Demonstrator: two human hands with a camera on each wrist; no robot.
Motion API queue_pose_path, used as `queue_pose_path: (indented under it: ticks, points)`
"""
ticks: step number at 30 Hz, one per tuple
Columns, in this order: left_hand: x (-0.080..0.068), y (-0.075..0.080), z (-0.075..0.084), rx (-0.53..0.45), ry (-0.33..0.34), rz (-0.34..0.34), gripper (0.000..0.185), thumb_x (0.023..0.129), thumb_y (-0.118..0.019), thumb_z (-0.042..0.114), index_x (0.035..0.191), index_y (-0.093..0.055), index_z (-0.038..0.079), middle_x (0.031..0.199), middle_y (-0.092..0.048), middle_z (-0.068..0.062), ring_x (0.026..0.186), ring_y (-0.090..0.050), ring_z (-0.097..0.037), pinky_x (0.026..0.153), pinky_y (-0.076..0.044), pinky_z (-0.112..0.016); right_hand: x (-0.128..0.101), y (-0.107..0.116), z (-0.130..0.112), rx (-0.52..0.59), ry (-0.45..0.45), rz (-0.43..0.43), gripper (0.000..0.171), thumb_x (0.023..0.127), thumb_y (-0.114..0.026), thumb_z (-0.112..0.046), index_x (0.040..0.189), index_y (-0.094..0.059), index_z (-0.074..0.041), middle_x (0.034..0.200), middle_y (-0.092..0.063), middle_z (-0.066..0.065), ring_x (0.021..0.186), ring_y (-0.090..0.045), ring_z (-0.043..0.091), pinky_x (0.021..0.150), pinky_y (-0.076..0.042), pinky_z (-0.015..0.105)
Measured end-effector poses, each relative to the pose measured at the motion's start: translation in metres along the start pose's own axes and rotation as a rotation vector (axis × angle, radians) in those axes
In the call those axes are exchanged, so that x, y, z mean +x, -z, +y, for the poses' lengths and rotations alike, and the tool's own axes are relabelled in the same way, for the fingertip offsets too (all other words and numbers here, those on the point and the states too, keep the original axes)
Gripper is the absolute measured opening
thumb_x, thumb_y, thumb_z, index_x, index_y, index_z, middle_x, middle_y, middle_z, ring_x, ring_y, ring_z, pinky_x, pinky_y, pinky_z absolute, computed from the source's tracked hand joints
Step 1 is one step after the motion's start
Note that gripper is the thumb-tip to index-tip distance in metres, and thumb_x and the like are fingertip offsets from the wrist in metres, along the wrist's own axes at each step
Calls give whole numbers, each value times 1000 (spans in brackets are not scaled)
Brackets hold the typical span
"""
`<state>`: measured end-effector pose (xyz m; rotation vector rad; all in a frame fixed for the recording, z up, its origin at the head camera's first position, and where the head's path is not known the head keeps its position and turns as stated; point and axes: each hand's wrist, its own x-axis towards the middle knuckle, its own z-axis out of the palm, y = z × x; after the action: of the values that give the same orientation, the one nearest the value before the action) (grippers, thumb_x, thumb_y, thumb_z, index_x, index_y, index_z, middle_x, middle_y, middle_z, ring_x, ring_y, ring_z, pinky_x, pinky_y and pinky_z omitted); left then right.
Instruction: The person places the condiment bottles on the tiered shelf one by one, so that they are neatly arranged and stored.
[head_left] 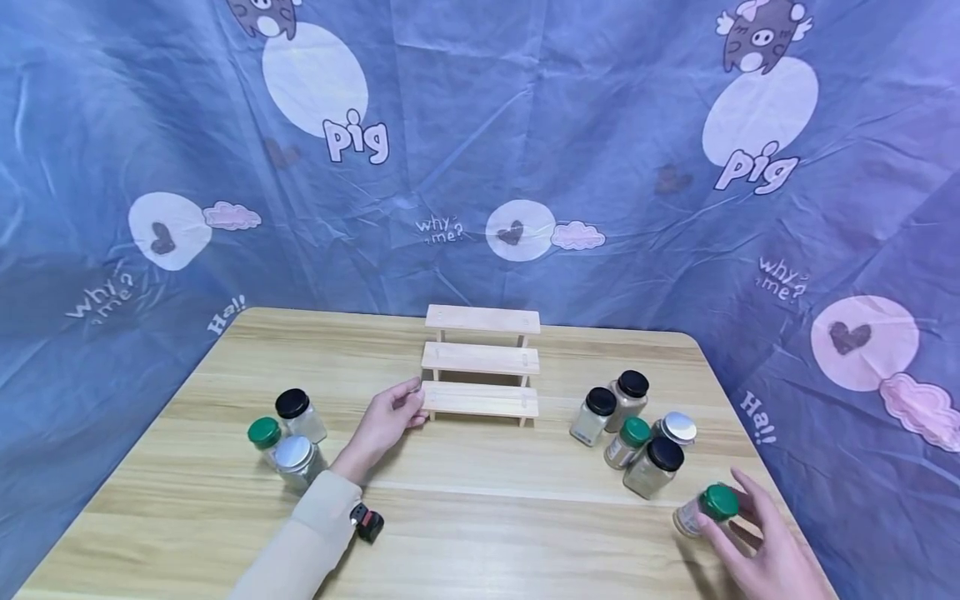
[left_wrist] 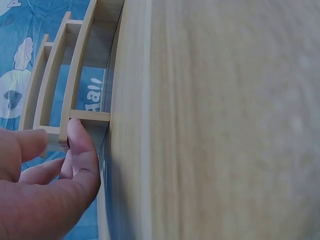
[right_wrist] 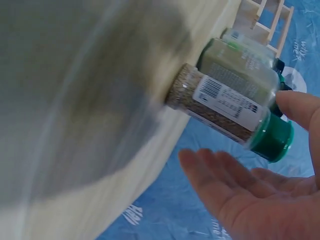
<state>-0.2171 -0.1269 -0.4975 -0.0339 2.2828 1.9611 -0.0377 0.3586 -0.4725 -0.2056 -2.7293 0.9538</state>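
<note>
A small three-step wooden shelf rack (head_left: 480,400) stands at the middle of the table. My left hand (head_left: 387,419) pinches the left end of its lowest step; in the left wrist view, the thumb and a finger (left_wrist: 82,155) lie on either side of that plank. At the lower right, a spice jar with a green cap (head_left: 718,502) stands on the table. My right hand (head_left: 772,542) is spread around this jar, thumb on one side and fingers on the other. The right wrist view shows brown grains behind its barcode label (right_wrist: 227,101), with a gap between jar and fingers (right_wrist: 220,175).
Right of the rack stands a cluster of several jars, among them a black-capped one (head_left: 651,468) and a silver-lidded one (head_left: 678,428). Three more jars stand at the left, with green (head_left: 264,432), black (head_left: 292,403) and silver (head_left: 293,452) lids. A blue printed curtain (head_left: 465,150) hangs behind the table.
</note>
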Motion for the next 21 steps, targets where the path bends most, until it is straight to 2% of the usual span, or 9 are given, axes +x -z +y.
queue_pose_path:
  ticks: [2, 4, 7, 10, 15, 18, 21]
  points:
    - [1, -1, -1, -9, -5, 6, 48, 107, -58, 6, 152, -48, -6, 132, -64, -30, 93, -74, -16, 87, -68, -21, -1, -5, 2, 32, -20, -2, 75, 93, -81, -17, 150, -39, 8, 130, -60, 37, 96, -37, -30, 67, -66, 15]
    - [0, -1, 0, -14, -5, 7, 47, 106, -59, 3, 150, -50, -6, 124, -66, -27, 92, -74, -16, 87, -68, -22, -1, -8, 4, 50, -18, 1, 65, 94, -79, -11, 143, -42, 9, 127, -62, 38, 94, -40, -29, 67, -70, 26]
    - [0, -1, 0, -17, 3, 13, 46, 104, -59, 1, 149, -51, -6, 120, -67, -24, 90, -74, -17, 86, -69, -24, -2, -12, 7, 68, -1, 6, 50, 94, -77, -3, 133, -48, 9, 122, -65, 38, 94, -44, -27, 67, -71, 36]
    - [0, 0, 1, -20, 16, 19, 46, 104, -60, 0, 149, -52, -5, 121, -66, -24, 90, -74, -16, 86, -68, -23, -3, -14, 8, 86, 12, 11, 43, 93, -77, 0, 127, -52, 10, 119, -66, 38, 94, -47, -26, 67, -71, 36]
    - [1, -1, 1, -19, 21, 31, 46, 103, -61, -1, 148, -54, -4, 122, -67, -24, 88, -73, -14, 85, -68, -22, -3, -13, 4, 65, 4, 32, 44, 95, -77, -7, 131, -54, 7, 117, -68, 30, 94, -47, -27, 65, -64, 13]
    - [2, -2, 0, -21, 20, 33, 45, 103, -61, 0, 148, -54, -3, 123, -66, -25, 88, -73, -14, 85, -68, -22, -1, -8, 0, 81, -12, 64, 46, 97, -76, -13, 134, -55, 4, 112, -71, -8, 95, -46, -31, 64, -56, 1]
    - [2, -3, 0, -20, 18, 32, 46, 103, -61, -1, 148, -54, -3, 123, -66, -25, 88, -73, -14, 85, -68, -22, 4, 1, -10, 129, 66, 137, 43, 95, -76, -4, 131, -56, 5, 108, -58, -37, 98, -48, -33, 68, -53, -4]
